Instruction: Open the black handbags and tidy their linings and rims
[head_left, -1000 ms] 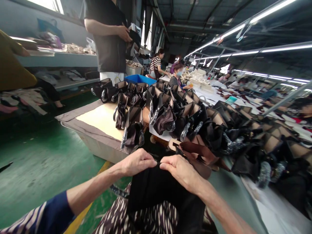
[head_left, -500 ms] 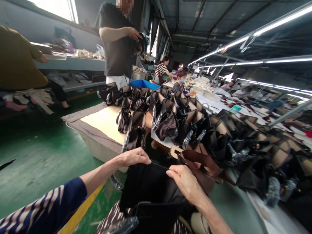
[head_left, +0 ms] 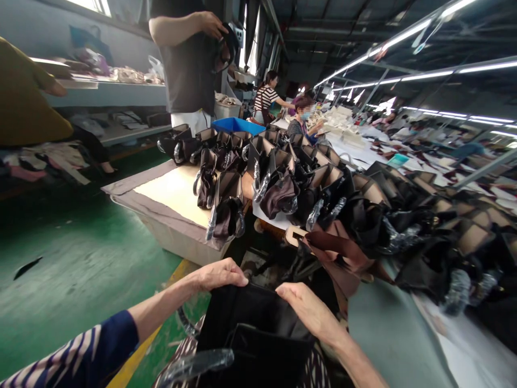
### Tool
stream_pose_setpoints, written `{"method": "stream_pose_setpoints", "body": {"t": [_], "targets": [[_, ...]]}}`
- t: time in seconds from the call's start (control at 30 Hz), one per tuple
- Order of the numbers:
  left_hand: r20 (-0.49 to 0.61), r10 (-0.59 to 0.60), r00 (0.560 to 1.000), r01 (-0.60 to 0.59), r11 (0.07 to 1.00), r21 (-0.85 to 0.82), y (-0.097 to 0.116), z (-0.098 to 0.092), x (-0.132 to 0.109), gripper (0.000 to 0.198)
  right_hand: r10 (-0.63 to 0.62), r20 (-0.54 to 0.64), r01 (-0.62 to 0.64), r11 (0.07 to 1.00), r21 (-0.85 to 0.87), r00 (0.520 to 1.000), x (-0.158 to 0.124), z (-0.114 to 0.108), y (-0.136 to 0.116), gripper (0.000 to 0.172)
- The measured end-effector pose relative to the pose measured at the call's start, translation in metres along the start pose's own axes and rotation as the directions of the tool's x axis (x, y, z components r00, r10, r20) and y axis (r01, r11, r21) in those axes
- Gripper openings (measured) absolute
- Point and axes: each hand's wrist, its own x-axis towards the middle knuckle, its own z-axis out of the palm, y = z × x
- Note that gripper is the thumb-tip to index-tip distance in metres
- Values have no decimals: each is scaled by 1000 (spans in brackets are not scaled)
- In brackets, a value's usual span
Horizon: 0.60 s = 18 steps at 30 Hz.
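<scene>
Now hands (head_left: 220,275) lower; black bag (head_left: 258,334) gapes wider

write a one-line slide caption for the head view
Left hand and right hand grip the top rim of a black bag beside a table packed with dark handbags.

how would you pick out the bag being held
Find the long worktable crowded with dark handbags, then look below its near end. The black bag lies on the person's lap, its top edge gripped by the left hand and right hand; the neighbouring bags stand on the table.
</scene>
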Motion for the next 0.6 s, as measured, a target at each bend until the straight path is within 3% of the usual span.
{"method": "stream_pose_setpoints", "body": {"t": [0.07,0.17,0.27,0.4,0.5,0.6], "targets": [[-11,7,1000,-8,1000,-8,-5,2,0,40,-7,38,2,991,132,999,2,0,9,45],[-11,28,1000,-28,1000,-14,-5,4,-1,42,72,128,-111,937,332,989,4,-3,17,56],[5,26,1000,-26,1000,-11,-2,4,-3,45,121,154,-174,898,403,981,4,-6,13,59],[-7,22,1000,-21,999,37,0,5,-6,51,-29,144,-11,963,269,989,7,-8,-3,46],[-21,25,999,-23,996,87,-2,7,-7,52,-60,107,58,998,25,992,9,-4,-14,27],[-37,34,999,-29,991,129,-4,9,-9,52,-97,59,106,977,-187,994,13,2,-19,23]]}}
